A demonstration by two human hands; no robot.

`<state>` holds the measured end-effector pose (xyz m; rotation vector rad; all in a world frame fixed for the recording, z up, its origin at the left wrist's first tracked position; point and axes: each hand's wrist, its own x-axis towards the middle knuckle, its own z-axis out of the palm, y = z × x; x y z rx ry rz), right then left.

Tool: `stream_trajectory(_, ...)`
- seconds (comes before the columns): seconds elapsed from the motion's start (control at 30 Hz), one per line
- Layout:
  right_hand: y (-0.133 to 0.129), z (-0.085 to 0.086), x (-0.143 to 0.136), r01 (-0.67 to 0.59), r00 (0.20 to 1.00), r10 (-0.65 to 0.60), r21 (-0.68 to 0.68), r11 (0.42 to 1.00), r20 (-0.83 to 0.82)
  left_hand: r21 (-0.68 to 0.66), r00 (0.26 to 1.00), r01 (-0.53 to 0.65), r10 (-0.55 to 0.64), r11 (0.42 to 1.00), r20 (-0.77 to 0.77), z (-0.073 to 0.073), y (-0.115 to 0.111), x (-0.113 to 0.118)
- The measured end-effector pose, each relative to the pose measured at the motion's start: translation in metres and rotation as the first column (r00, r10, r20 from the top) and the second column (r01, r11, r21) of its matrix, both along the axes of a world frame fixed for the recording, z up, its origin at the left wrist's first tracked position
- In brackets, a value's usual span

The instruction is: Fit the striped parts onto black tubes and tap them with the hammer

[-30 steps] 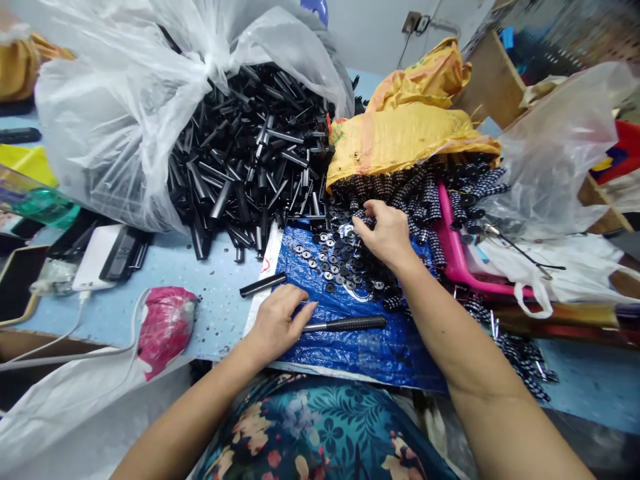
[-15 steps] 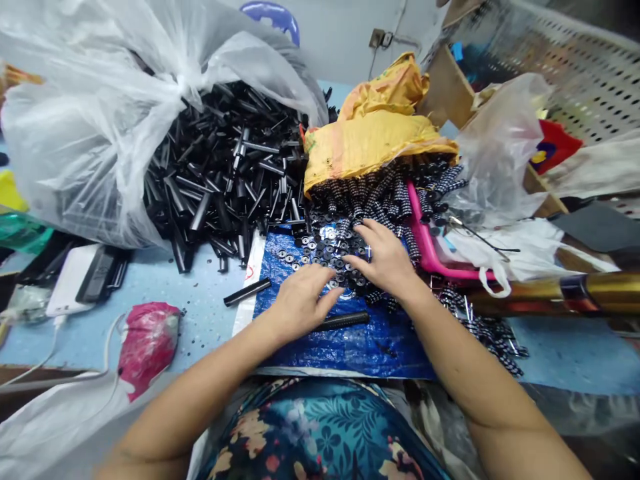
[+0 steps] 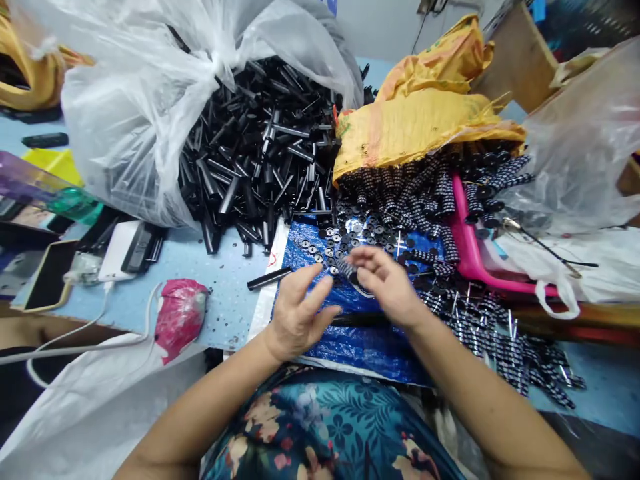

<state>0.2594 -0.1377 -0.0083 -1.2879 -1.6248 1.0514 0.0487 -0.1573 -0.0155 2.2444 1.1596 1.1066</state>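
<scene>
Gone from open reach to pinching checkered roller (image 3: pixel 346 269) in right hand (image 3: pixel 389 288) | holding left hand (image 3: pixel 295 317) empty, fingers (image 3: pixel 317 297) spread, over blue sheet (image 3: pixel 360 355) | likely past pickup stage

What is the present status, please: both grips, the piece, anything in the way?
Left grip open, nothing seen in it. Right grip holds checked piece, blurred. Loose discs ahead; black rod between grips, on blue sheet.

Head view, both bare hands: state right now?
Left hand: open, fingers spread, nothing visible in it.
Right hand: fingers curled closed, apparently holding a blurred black-and-white patterned cylinder.
</scene>
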Motion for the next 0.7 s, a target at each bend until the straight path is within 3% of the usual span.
stream_trajectory(0.07,-0.031,-0.006,-0.028,-0.103,0.958,0.041,-0.205,0.973,-0.285,-0.077,0.990,0.132,-0.128,0.988,0.057,-0.006,0.001,0.007)
stream_trajectory(0.1,-0.040,-0.008,-0.036,-0.118,0.957,0.050,-0.225,0.967,-0.287,-0.137,0.986,0.144,-0.130,0.980,0.109,-0.008,0.001,0.009)
stream_trajectory(0.17,-0.044,-0.010,-0.037,-0.157,0.976,0.118,-0.212,0.965,-0.183,-0.309,0.966,0.061,0.022,0.949,0.258,-0.009,0.001,0.009)
stream_trajectory(0.23,-0.029,-0.006,-0.021,-0.125,0.992,0.123,-0.144,0.982,-0.022,-0.560,0.862,0.022,0.268,0.828,0.430,-0.004,0.003,0.005)
stream_trajectory(0.33,0.015,0.000,0.013,0.037,0.973,-0.048,0.054,0.998,0.225,-0.794,0.594,0.250,0.559,0.555,0.578,0.007,0.008,-0.006)
stream_trajectory(0.37,0.031,0.001,0.021,0.010,0.914,-0.073,0.158,0.987,0.399,-0.807,0.525,0.316,0.617,0.499,0.586,0.010,0.009,-0.009)
stream_trajectory(0.43,0.056,-0.001,0.031,-0.130,0.750,-0.065,0.243,0.961,0.658,-0.813,0.451,0.371,0.678,0.448,0.580,0.015,0.009,-0.014)
stream_trajectory(0.5,0.069,-0.005,0.032,-0.275,0.597,-0.026,0.235,0.932,0.802,-0.819,0.437,0.383,0.697,0.427,0.568,0.017,0.009,-0.018)
stream_trajectory(0.57,0.073,-0.012,0.030,-0.354,0.519,0.017,0.197,0.914,0.855,-0.821,0.441,0.396,0.699,0.411,0.562,0.017,0.009,-0.019)
stream_trajectory(0.7,0.070,-0.029,0.029,-0.338,0.522,0.050,0.153,0.929,0.851,-0.822,0.502,0.438,0.659,0.364,0.560,0.019,0.013,-0.013)
